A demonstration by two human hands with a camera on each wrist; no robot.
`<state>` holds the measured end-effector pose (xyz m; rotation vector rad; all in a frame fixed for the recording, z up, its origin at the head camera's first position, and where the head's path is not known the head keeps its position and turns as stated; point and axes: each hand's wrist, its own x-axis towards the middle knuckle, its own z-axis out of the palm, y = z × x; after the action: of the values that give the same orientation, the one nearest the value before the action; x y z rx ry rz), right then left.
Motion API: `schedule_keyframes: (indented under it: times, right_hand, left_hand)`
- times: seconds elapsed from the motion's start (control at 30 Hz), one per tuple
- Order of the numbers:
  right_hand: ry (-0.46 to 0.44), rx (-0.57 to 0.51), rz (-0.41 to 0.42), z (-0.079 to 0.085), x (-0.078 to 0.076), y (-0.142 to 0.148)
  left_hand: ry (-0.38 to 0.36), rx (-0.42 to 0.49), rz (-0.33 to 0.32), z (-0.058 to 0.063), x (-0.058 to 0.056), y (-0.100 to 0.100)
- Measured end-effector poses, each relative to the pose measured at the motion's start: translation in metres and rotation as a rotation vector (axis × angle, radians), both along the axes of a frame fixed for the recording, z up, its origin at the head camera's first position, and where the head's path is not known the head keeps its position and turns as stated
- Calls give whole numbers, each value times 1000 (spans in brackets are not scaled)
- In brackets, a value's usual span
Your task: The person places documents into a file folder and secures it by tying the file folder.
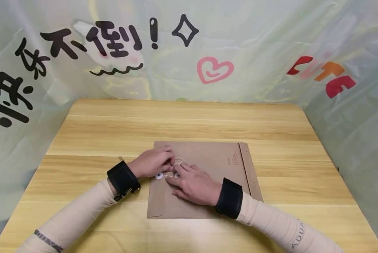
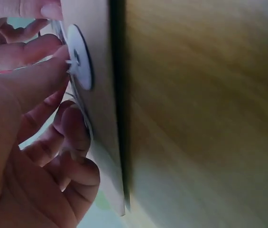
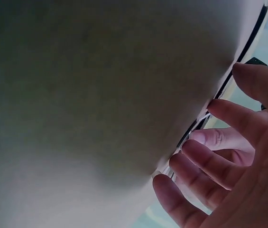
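A brown paper document envelope [image 1: 207, 153] lies flat on the table, with two white string-tie buttons near its left edge. The outer button [image 1: 158, 175] sits below my left hand [image 1: 152, 162], whose thumb and fingertips pinch a thin white string [image 1: 178, 159]. A loop of it rises between the hands, and a stretch runs between the buttons. My right hand [image 1: 196, 184] rests on the envelope with its fingers loosely extended beside the inner button [image 1: 177, 174]. In the left wrist view, the button [image 2: 80, 57] appears close to the fingertips. The right wrist view shows spread fingers [image 3: 240, 118] along the envelope's surface [image 3: 100, 118].
The wooden table [image 1: 91, 140] extends around the envelope on every side. A printed curtain [image 1: 255, 42] hangs behind and along both sides. Both wrists wear black bands [image 1: 123, 180], above pale sleeves [image 1: 78, 211].
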<state>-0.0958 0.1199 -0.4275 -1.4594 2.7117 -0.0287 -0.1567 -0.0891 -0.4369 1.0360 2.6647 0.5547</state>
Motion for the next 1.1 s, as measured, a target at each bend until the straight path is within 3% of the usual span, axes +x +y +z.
schedule_keyframes:
  times: [0.27,0.43,0.87,1.1]
  right_hand:
    - [5,-23,10,0,1,3]
    - [0,-20,12,0,2,4]
    - [-17,48,-29,2,5,2]
    - [19,82,-41,1,6,-5]
  left_hand:
    - [16,-58,-22,0,3,-2]
    - [51,-38,-37,0,7,-7]
    - [45,75,27,-2,9,-17]
    - [45,38,60,-2,8,-20]
